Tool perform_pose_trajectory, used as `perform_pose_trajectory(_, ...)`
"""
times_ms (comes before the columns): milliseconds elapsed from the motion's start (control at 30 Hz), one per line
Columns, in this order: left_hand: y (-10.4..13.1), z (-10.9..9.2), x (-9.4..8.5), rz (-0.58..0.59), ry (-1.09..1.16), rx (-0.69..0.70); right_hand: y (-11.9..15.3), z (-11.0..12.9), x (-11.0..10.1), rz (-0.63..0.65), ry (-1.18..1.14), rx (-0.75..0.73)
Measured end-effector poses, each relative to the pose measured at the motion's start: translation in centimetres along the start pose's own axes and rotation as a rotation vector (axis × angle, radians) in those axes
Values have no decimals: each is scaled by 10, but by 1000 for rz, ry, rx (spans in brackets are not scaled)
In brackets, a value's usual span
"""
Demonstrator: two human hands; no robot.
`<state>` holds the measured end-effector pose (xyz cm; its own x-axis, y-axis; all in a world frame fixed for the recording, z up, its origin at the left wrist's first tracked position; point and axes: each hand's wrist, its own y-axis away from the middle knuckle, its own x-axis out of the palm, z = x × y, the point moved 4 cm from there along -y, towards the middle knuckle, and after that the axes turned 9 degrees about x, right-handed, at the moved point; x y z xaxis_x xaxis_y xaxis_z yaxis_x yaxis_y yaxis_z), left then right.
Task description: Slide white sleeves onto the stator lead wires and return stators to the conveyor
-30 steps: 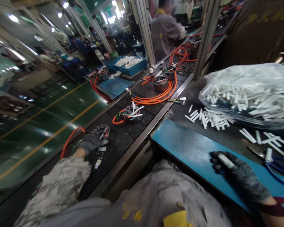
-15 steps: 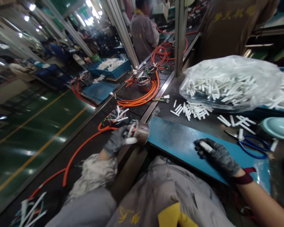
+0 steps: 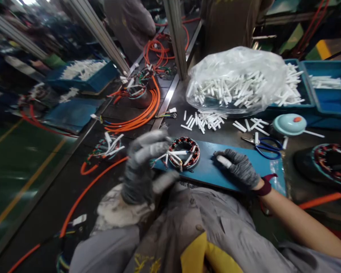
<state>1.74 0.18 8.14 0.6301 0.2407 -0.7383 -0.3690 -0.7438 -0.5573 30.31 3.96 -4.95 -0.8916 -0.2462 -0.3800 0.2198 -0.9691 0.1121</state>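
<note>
A motor stator [image 3: 184,153] lies on the blue mat [image 3: 206,149], its ring of dark windings laced with orange and white sleeved leads spilling out to the left. My left hand [image 3: 143,167], in a grey glove, is just left of the stator, thumb and fingers spread and blurred by motion. No grip on the stator shows. My right hand [image 3: 235,167], also gloved, rests over the mat to the stator's right. Its fingers are curled against a white-covered thumb; whatever is between them, if anything, is hidden.
Blue-handled scissors [image 3: 268,146] lie at the mat's far right, beside a light-blue lidded container [image 3: 290,124]. Loose white sleeves [image 3: 206,120] lie before a plastic bag [image 3: 235,81] full of them. Orange cable [image 3: 142,121] and another wired stator [image 3: 106,148] occupy the left track. Another stator [image 3: 333,163] stands right.
The stator was in my left hand at the mat's left end; now it lies on the mat and that hand is open beside it. My right hand stays curled over the mat. The view has shifted.
</note>
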Motion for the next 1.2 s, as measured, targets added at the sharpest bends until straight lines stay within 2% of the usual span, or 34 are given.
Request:
perform_pose_trajectory(33, -5, 12, -9, -53, 71, -3, -3, 8, 0, -25, 35, -106)
perform_pose_trajectory(67, -10, 25, -10, -47, 133, -41, -7, 17, 2, -27, 64, -212)
perform_pose_trajectory(100, -16, 38, -5, 16, 180, -89, -12, 26, 6, -7, 89, -315)
perform_pose_trajectory(167, -27, 57, 20, 280, 217, -100, -26, 42, 19, 83, 121, -483)
perform_pose_trajectory(233, -32, 66, 49, 541, 237, -21, -42, 53, 34, 200, 111, -584)
perform_pose_trajectory(300, -32, 69, 69, 682, 213, 58, -55, 58, 46, 303, 86, -602)
perform_pose_trajectory(333, -32, 70, 75, 705, 179, 74, -60, 60, 50, 328, 72, -579)
perform_pose_trajectory(433, -30, 70, 76, 698, 91, 56, -67, 60, 54, 285, 14, -412)
perform_pose_trajectory(533, -27, 68, 68, 618, 78, 5, -65, 60, 51, 239, -71, -264)
perform_pose_trajectory(600, -24, 69, 65, 569, 47, 0, -63, 59, 48, 286, -126, -222)
perform_pose_trajectory(700, -20, 71, 66, 592, 32, 49, -62, 55, 43, 475, -180, -183)
perform_pose_trajectory(800, -18, 74, 66, 648, 126, 87, -64, 56, 39, 592, -160, -249)
perform_pose_trajectory(933, -19, 75, 62, 652, 275, 40, -64, 68, 42, 558, -33, -442)
perform_pose_trajectory(1067, -20, 68, 61, 628, 309, -14, -65, 73, 49, 507, 7, -386)
perform_pose_trajectory(1200, -23, 56, 66, 592, 109, -3, -64, 71, 46, 475, 147, -367)
